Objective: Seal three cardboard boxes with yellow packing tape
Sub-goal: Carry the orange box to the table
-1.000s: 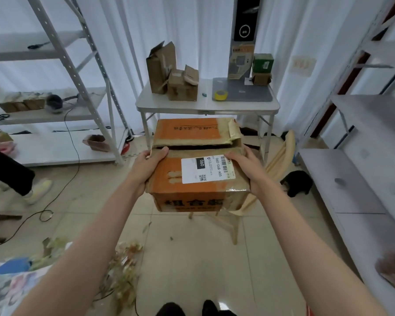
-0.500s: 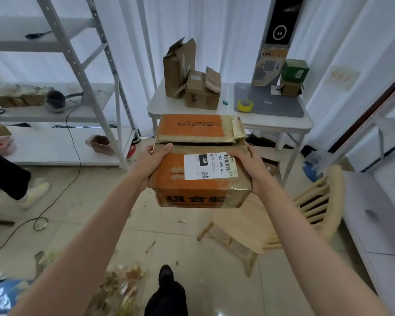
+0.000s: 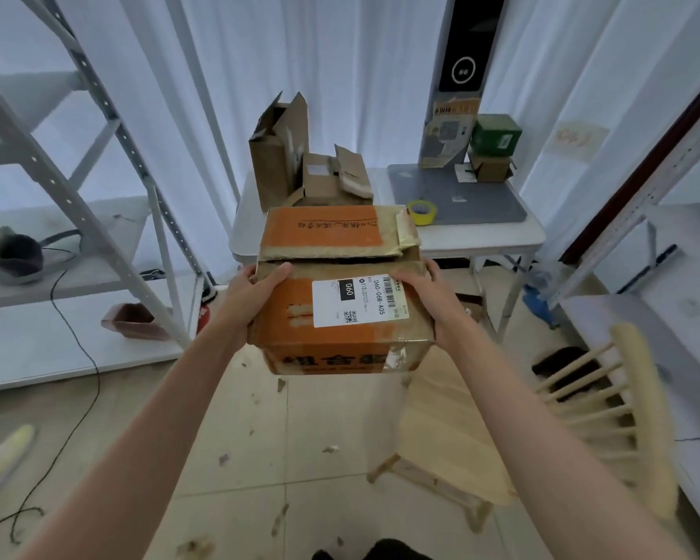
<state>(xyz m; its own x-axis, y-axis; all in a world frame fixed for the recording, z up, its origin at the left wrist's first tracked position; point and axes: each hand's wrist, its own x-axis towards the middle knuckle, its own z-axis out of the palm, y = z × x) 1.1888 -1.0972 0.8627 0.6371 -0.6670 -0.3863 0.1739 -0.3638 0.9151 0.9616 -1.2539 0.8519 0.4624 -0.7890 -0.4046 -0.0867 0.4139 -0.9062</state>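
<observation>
I hold an orange cardboard box [image 3: 287,337] with a white shipping label in the air in front of me. My left hand [image 3: 251,293] grips its left side and my right hand [image 3: 429,297] its right side. Its top flaps are loosely folded with a gap between them. On the white folding table [image 3: 481,236] ahead stand a tall open brown box [image 3: 277,155] and a smaller brown box [image 3: 332,175] with raised flaps. A roll of yellow tape [image 3: 422,212] lies on a grey mat [image 3: 477,200] at the table's right.
A wooden chair [image 3: 542,418] stands close at my lower right. White metal shelving [image 3: 77,187] rises on the left, more shelves [image 3: 663,317] on the right. A black cable [image 3: 77,377] and paper scraps lie on the tiled floor. A green box [image 3: 496,133] sits at the table's back.
I have walked toward the table carrying the box. The table, the brown boxes and the tape roll appear larger and nearer, and the chair has shifted to my right.
</observation>
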